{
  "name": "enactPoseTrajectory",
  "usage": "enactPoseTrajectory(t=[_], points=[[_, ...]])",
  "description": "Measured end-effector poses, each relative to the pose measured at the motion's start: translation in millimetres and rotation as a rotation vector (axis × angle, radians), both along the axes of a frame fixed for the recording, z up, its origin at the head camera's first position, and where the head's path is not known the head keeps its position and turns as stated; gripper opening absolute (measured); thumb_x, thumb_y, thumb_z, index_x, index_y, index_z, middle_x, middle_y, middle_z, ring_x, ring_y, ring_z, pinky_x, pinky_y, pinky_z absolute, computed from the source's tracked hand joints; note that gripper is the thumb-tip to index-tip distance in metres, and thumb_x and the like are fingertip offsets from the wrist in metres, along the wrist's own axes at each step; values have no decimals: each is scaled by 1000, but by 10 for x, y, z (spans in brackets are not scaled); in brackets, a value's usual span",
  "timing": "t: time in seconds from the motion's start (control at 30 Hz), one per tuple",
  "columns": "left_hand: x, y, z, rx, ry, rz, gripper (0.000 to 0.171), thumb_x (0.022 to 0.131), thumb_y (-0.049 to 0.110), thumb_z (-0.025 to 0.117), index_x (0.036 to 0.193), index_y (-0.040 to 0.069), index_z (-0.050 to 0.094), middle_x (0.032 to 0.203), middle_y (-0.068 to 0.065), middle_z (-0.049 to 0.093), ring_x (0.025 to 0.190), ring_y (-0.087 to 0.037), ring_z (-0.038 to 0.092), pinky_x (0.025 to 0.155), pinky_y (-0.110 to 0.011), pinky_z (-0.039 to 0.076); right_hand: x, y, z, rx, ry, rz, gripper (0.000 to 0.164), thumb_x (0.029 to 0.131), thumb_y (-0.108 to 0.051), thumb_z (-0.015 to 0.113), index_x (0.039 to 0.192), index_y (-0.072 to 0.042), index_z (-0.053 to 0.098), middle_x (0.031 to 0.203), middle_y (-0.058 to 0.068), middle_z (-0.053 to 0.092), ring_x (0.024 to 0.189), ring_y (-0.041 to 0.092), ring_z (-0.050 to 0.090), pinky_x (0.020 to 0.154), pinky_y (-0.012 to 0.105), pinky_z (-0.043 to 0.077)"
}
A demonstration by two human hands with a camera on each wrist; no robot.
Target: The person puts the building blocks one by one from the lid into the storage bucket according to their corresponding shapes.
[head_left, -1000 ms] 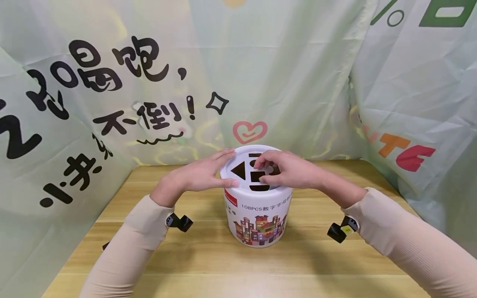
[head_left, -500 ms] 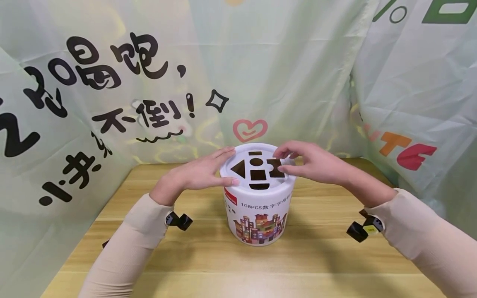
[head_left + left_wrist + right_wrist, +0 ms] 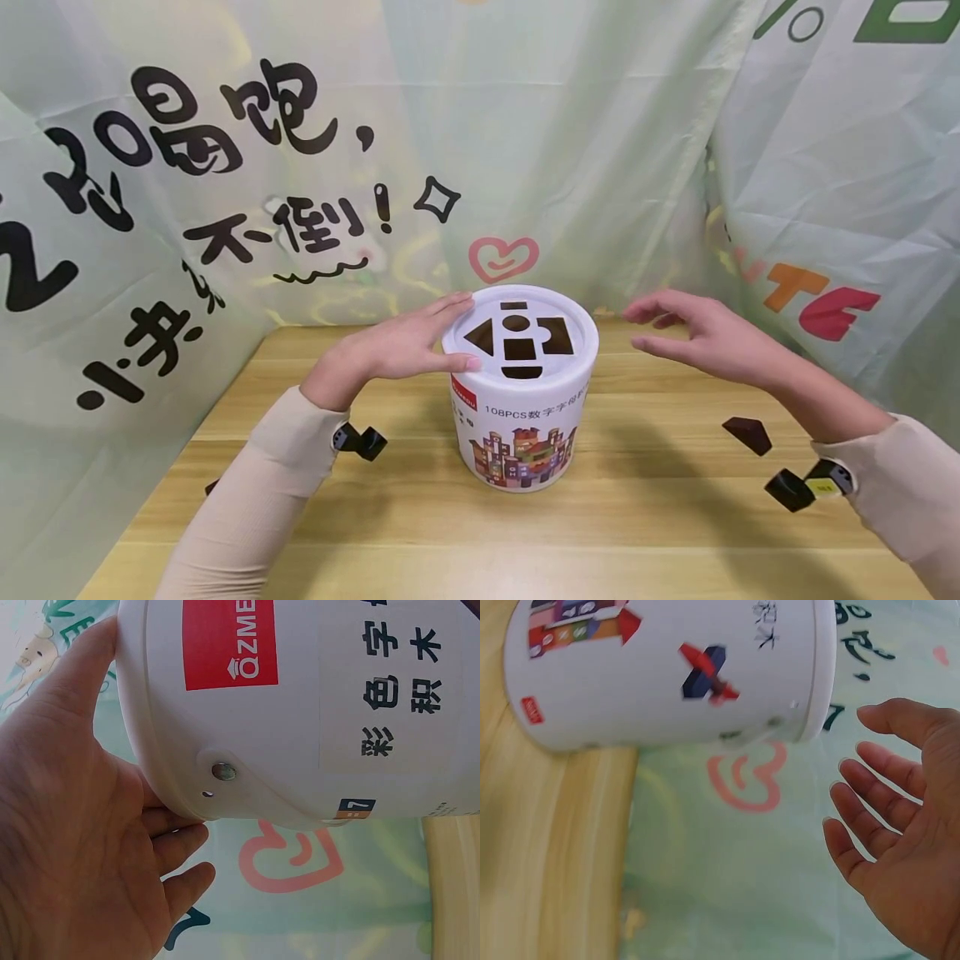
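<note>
A white cylindrical bucket of building blocks [image 3: 517, 425] stands upright on the table; its lid [image 3: 495, 310] has several shaped holes, including a triangle, a circle and a square. My left hand [image 3: 397, 343] rests against the left of the lid's rim, thumb at the front and fingers farther back. In the left wrist view that hand [image 3: 82, 795] touches the rim with fairly straight fingers. To the right of the bucket, my right hand [image 3: 697, 333] hovers apart from it, fingers loosely bent and nothing between them. The right wrist view shows this hand [image 3: 900, 802] with spread fingers.
A dark reddish-brown block [image 3: 747, 435] lies on the wooden table [image 3: 420, 533] beside the right wrist. Another dark piece [image 3: 212, 486] shows partly behind the left sleeve. Printed curtains [image 3: 600, 167] hang behind and at both sides.
My right hand has moved from above the lid holes out to the right, off the bucket, uncovering the lid and the dark block by the wrist. My left hand has stayed at the rim.
</note>
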State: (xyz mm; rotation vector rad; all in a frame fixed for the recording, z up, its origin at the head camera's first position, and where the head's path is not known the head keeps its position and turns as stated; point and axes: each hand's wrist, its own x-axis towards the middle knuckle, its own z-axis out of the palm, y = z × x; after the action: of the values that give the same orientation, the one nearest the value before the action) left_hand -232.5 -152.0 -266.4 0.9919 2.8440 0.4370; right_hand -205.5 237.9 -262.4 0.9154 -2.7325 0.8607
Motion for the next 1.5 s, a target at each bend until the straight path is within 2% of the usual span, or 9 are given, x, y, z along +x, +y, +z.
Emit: enactPoseTrajectory(t=[0.1, 0.33, 0.4, 0.6, 0.87, 1.07, 1.3, 1.37, 1.5], points=[[1, -4, 6, -4, 3, 1, 101, 85, 74, 51, 158, 13, 16, 163, -1, 8, 148, -19, 10, 116, -46, 20, 16, 140, -74, 16, -29, -47, 33, 93, -25, 69, 123, -14, 62, 120, 0, 62, 105, 17, 56, 86, 19, 43], [0, -5, 17, -14, 5, 7, 101, 85, 75, 51, 158, 15, 15, 163, 0, 8, 148, -19, 10, 115, -45, 22, 45, 484, -261, 25, -105, -116, 33, 96, -27, 66, 126, -15, 60, 124, 5, 60, 103, 6, 54, 83, 17, 45], [1, -6, 19, -15, 5, 7, 101, 85, 74, 51, 158, 15, 15, 163, 0, 8, 148, -18, 10, 115, -45, 21, 52, 581, -329, 25, -119, -128, 34, 96, -26, 65, 127, -14, 59, 125, 6, 59, 104, 7, 54, 82, 17, 45], [2, -7, 18, -8, -4, 8, 101, 85, 75, 50, 158, 16, 14, 163, 1, 6, 148, -19, 9, 116, -45, 20, 59, 834, -601, -22, -142, -144, 35, 96, -18, 65, 128, -7, 58, 123, 9, 59, 100, -2, 55, 77, 14, 48], [1, 4, 4, -9, -7, 7, 102, 84, 76, 50, 158, 16, 14, 163, 1, 6, 148, -18, 9, 116, -45, 19, 91, 1114, -950, -65, -158, -178, 34, 95, -15, 66, 125, -1, 59, 112, -9, 61, 97, -8, 54, 76, 11, 47], [5, -9, 2, -20, -2, 13, 101, 85, 77, 48, 159, 18, 12, 163, 2, 4, 148, -17, 9, 116, -45, 19, 78, 1280, -1167, -78, -184, -207, 34, 96, -16, 65, 125, 1, 59, 109, -15, 61, 96, -10, 53, 74, 10, 46], [9, -9, 5, -14, -1, 18, 100, 85, 74, 50, 158, 17, 14, 163, 1, 7, 148, -19, 10, 115, -46, 20, 37, 1459, -1421, -112, -144, -195, 36, 91, -9, 69, 120, 10, 59, 106, -28, 56, 93, -7, 55, 71, 11, 46], [12, -6, 6, -9, -5, 18, 100, 85, 74, 51, 158, 17, 15, 163, 1, 7, 148, -19, 11, 115, -46, 21, 34, 1498, -1475, -107, -145, -202, 38, 90, -8, 71, 120, 11, 60, 106, -25, 59, 93, -7, 56, 69, 13, 48], [16, -2, 4, -2, -2, 15, 100, 85, 73, 52, 158, 16, 15, 163, 1, 7, 148, -19, 11, 115, -47, 21, 52, 1561, -1553, -49, -156, -258, 41, 89, -15, 73, 121, 9, 61, 109, -4, 66, 92, -12, 53, 67, 14, 48]])
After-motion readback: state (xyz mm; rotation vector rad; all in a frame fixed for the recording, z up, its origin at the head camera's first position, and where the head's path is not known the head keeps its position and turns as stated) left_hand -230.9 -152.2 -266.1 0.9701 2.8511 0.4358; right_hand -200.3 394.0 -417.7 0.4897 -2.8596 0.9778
